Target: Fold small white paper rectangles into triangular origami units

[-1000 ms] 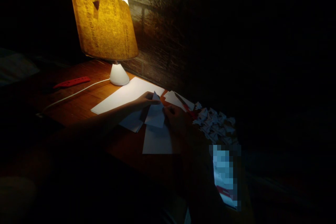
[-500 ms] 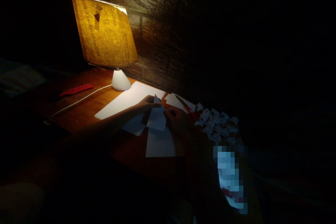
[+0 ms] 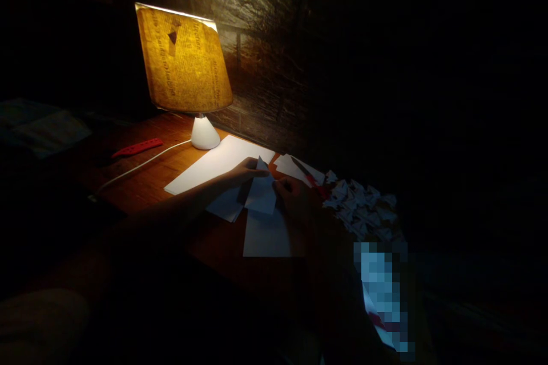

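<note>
A folded sheet of paper [image 3: 260, 195] with a pointed top is held up between my two hands over the table. My left hand [image 3: 250, 169] grips its upper left part, thumb across the front. At the right edge, my right hand [image 3: 287, 189] pinches the same paper; shadow hides part of its fingers. Beneath lie a loose white sheet [image 3: 266, 239] and some more paper [image 3: 225, 205] to the left. Behind my left hand a large white sheet stack [image 3: 218, 161] lies under the lamplight.
A lit lamp [image 3: 204, 134] stands at the back, its cord [image 3: 145, 162] trailing left past a red, flat object [image 3: 137, 147]. Red-handled scissors [image 3: 310, 178] rest on paper pieces [image 3: 286, 166]. Several folded paper shapes [image 3: 359, 205] are heaped at right, near a glowing, pixelated screen [image 3: 381, 291].
The whole view has shifted slightly, so everything appears a little further right. Both hands keep the same hold on the folded paper.
</note>
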Available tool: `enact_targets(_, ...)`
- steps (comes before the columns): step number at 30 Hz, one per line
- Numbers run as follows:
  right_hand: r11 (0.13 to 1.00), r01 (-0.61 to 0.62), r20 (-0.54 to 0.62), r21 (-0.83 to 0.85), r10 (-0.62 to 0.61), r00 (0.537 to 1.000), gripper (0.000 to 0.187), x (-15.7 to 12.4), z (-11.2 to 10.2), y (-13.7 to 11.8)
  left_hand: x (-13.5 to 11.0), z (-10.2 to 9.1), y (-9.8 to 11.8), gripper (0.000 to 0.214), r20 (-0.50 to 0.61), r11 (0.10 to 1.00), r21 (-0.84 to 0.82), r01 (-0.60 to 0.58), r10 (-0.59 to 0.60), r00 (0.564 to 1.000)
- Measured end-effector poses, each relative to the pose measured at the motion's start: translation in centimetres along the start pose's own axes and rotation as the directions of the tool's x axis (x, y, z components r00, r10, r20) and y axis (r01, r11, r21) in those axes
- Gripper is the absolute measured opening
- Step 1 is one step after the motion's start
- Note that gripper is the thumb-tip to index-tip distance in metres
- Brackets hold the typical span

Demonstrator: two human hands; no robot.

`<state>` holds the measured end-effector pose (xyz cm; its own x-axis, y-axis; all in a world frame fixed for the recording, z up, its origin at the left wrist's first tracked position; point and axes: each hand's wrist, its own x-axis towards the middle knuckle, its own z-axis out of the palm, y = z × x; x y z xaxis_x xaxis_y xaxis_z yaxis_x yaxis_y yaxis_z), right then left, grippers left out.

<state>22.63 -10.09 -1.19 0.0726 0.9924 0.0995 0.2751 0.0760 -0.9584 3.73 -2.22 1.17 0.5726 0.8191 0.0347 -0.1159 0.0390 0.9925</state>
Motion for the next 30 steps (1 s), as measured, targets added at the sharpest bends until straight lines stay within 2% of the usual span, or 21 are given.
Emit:
enact_targets(16, 0.999, 0.032, -0.018, -0.014, -0.032, 0.999, 0.032, 0.05, -0.17, -0.07, 0.34, -0.25, -0.47, 0.038, 0.006, 0.998, 0.019, -0.058, 0.058, 0.998)
enact_targets(24, 0.999, 0.032, -0.010, -0.038, -0.033, 0.999, 0.031, 0.16, 0.10, 0.28, 0.26, -0.18, -0.59, 0.036, -0.012, 1.000, 0.004, -0.024, 0.024, 1.000)
enact_targets(30, 0.999, 0.029, 0.002, -0.035, -0.029, 1.000, 0.029, 0.20, 0.11, 0.29, 0.45, -0.18, -0.28, 0.039, -0.036, 0.999, 0.021, -0.039, 0.040, 0.999)
